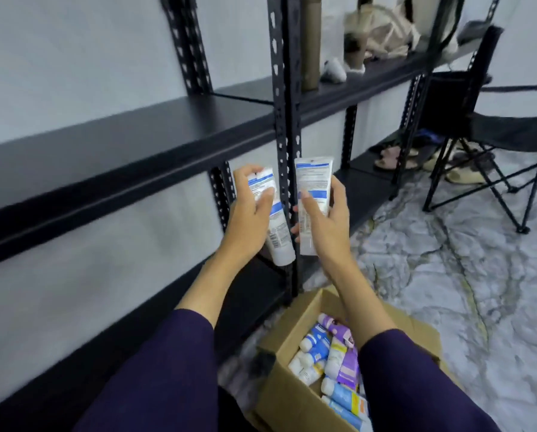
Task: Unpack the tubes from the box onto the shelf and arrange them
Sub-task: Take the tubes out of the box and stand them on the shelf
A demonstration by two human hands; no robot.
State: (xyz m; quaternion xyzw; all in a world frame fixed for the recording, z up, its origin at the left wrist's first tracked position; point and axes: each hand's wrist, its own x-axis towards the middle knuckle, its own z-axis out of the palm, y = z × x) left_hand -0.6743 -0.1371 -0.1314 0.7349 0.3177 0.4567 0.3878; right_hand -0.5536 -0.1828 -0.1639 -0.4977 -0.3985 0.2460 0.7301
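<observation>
Item one: the left hand is gripping a white tube with a blue band, fingers curled over its upper end and thumb laid across the label. The tube is hanging cap downward, its lower half showing below the palm, tilted slightly toward the other hand.

Item two: the right hand is holding a second white tube of the same kind, crimped end pointing up, thumb pressing on the printed face and fingers wrapping round from behind. Its lower end is showing beside the wrist. The two tubes are standing just beside each other, in front of the black upright post of the shelf unit (whether they are touching cannot be told through the blur).

Item three: the black shelf is running across above and to the left of both hands; both tubes are being held in the air below its front edge, not resting on it.

Item four: an open cardboard box is sitting on the marbled floor under the right forearm, holding more tubes in blue, white and purple, lying loosely piled.

Item five: purple sleeves are covering both forearms. A black folding chair is standing well apart to the right.
</observation>
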